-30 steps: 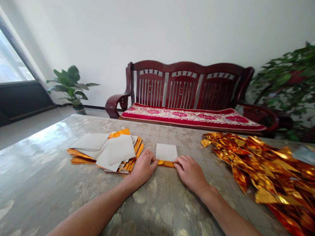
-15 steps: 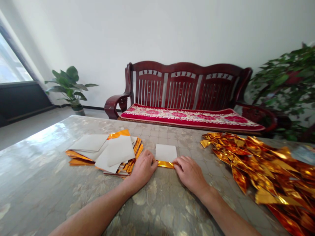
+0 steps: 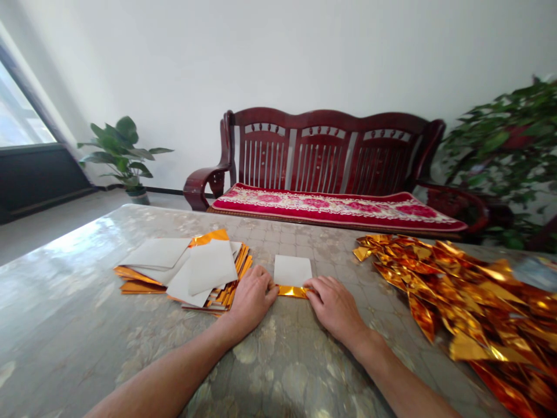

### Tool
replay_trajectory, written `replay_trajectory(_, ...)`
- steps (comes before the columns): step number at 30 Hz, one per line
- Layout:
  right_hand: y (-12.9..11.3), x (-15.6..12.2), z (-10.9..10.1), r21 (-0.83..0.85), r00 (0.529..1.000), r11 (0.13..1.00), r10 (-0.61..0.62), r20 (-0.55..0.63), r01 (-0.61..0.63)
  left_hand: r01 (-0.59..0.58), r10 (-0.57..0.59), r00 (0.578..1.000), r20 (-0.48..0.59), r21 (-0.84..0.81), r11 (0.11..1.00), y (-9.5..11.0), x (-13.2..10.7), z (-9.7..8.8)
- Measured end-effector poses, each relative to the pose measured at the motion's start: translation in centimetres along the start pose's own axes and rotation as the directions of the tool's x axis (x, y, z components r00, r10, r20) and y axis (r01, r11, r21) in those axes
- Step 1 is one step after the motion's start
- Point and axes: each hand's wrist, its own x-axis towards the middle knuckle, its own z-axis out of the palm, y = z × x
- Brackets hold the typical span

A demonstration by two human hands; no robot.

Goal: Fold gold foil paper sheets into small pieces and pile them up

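So yeah, the left hand (image 3: 256,293) and right hand (image 3: 333,302) each pinch one end of the gold fold on one paper square (image 3: 293,269) between them, with one messy paper stack (image 3: 213,267) just left of the grip and one gold-foil heap (image 3: 467,302) well off right.

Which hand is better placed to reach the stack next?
Left, likely: the left hand is close beside the stack, while the right hand is beyond the sheet, nearer the gold pile. Both hands touch the sheet, though.
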Motion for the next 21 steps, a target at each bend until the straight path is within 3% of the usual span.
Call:
replay_trajectory(16,-0.05,0.04,0.10,-0.036,1.000,0.999,-0.006,0.004,0.007,0.022,-0.030,0.998,0.058,0.141,0.990,0.73,-0.22,-0.61)
replay_trajectory(21,-0.16,0.04,0.08,-0.040,1.000,0.999,0.006,-0.008,-0.007,0.012,-0.015,0.999,0.029,0.125,0.992,0.83,-0.39,-0.67)
